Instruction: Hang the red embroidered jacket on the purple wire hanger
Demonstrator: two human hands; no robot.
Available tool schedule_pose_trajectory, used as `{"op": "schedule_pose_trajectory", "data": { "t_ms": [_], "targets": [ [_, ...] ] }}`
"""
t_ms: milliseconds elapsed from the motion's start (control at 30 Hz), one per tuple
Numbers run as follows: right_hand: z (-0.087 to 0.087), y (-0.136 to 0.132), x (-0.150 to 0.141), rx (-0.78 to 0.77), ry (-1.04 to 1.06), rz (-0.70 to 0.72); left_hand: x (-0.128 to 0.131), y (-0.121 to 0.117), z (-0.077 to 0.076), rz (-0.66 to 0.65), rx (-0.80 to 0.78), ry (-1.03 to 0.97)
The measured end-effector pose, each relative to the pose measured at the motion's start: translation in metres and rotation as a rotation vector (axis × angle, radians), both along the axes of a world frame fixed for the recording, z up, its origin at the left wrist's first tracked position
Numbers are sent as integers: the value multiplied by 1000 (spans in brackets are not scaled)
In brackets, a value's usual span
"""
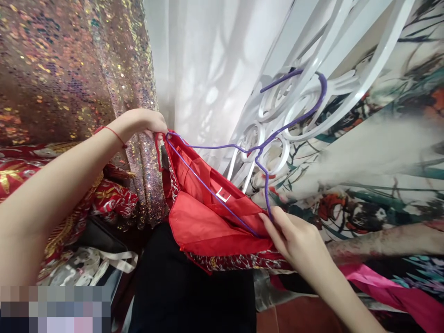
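A purple wire clothes hanger (260, 148) lies across the open top of a red garment (204, 217), its hook pointing up and right. Red lining with a small white label faces me, and silver-patterned cloth shows along the outer edge. My left hand (154, 122) is closed on the garment's upper left corner, right at the hanger's left end; its fingertips are partly hidden. On the other side, my right hand (300, 236) is closed on the garment's edge together with the hanger's right end. The garment is stretched between both hands, above dark cloth at my lap.
A sequined cloth (79, 69) hangs at the left, over red and gold fabric (114, 196). White curtain (211, 55) hangs behind. White curled metalwork (312, 88) stands close to the hanger's hook. Floral cloth (364, 185) and pink fabric (388, 291) lie at the right.
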State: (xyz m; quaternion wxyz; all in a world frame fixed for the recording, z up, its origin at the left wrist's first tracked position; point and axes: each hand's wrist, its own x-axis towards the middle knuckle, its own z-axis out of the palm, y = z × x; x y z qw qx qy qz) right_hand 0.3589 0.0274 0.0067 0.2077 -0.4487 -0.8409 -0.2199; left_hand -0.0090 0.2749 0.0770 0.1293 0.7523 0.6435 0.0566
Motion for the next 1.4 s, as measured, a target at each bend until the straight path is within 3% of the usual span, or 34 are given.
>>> {"op": "schedule_pose_trajectory", "data": {
  "t_ms": [100,233,333,467,633,733,900,1000,1133,1233,1400],
  "targets": [
    [1,-2,-1,2,18,9,17,-19,1,29,-73,188],
    [1,-1,0,26,19,13,35,-47,3,86,128,410],
    [-1,-1,4,60,-8,-9,29,-50,9,83,79,440],
    [-2,-2,12,111,-89,-37,9,-36,17,-63,-50,288],
    [6,-7,17,222,-181,-71,14,-34,17,-86,-50,53],
    [13,-11,19,236,-224,-61,29,-52,16,-129,-39,-177],
    [17,-10,30,276,-247,-62,53,-102,16,-263,43,-534],
    [16,0,44,308,-239,-56,55,-114,20,-350,170,-515],
    [15,18,61,314,-192,50,36,-92,28,-573,292,-323],
    [16,26,67,275,-140,102,17,-75,25,-683,92,-310],
    [6,32,71,262,-22,120,4,-75,2,-605,-255,-447]
  ]
}}
